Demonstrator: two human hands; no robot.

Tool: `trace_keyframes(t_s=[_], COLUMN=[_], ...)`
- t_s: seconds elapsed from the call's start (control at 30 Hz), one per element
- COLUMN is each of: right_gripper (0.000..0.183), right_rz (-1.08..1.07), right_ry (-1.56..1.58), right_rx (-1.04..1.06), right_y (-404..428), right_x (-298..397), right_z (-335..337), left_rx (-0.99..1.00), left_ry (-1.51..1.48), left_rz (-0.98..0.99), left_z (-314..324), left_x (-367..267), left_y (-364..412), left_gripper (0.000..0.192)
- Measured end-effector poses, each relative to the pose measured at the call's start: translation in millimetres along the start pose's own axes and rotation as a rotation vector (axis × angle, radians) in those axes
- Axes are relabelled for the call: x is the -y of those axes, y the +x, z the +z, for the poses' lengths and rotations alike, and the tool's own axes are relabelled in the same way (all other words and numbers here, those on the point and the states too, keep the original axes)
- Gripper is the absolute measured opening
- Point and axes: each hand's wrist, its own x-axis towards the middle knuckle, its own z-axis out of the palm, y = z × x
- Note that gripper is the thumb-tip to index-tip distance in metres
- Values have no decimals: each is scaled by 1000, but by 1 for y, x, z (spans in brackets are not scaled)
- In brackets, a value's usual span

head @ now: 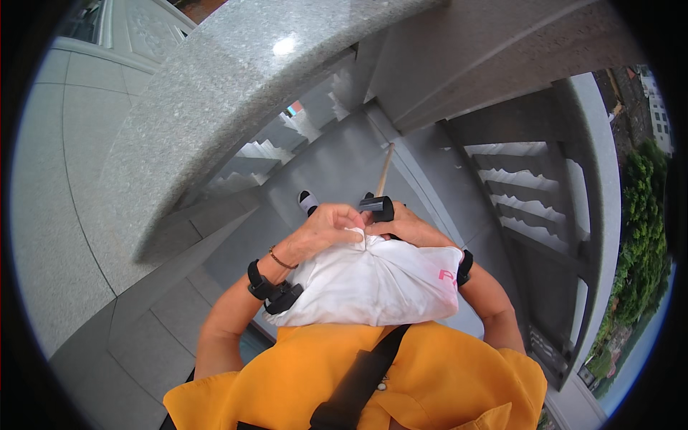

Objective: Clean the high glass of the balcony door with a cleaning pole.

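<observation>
A white cloth (371, 285) with pink lettering on its right side is spread in front of my orange shirt. It is gathered into folds at its upper middle edge. My left hand (330, 223) pinches that gathered edge between thumb and fingers. Right beside it, my right hand (411, 226) grips the same edge, its fingertips partly hidden. A black, shiny, rounded object (376, 207) lies over the right hand's fingers. Beyond it extends a slim wooden stick (385, 169); I cannot tell whether the two are joined.
A speckled stone ledge (215, 102) curves past on the left. Stone balusters (521, 183) stand on the right, with trees (639, 215) outside. Grey floor (306, 166) lies below, with one slipper-clad foot (307, 201) visible. A black strap (365, 376) crosses my shirt.
</observation>
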Motion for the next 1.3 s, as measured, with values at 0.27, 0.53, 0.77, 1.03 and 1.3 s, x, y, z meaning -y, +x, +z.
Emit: trace_keyframes(t_s=[0.27,0.53,0.77,1.03,1.3], right_gripper=[22,21,20,13,12], right_rz=[42,-33,-96,-96,-107], right_ry=[-71,9,-22,176,173], right_rx=[-11,-23,-112,-53,55], right_y=[0,10,15,21,25], right_x=[-3,-16,-34,-43,-39], right_z=[0,4,1,-4,-5], left_rx=[-79,-305,-425,-466,-484], left_ry=[335,1059,1033,966,961], left_rz=[112,638,556,596,600], left_z=[4,16,19,22,21], left_x=[-10,-12,-2,-11,-11], left_y=[-1,1,-1,-4,-6], left_gripper=[12,16,8,19,15])
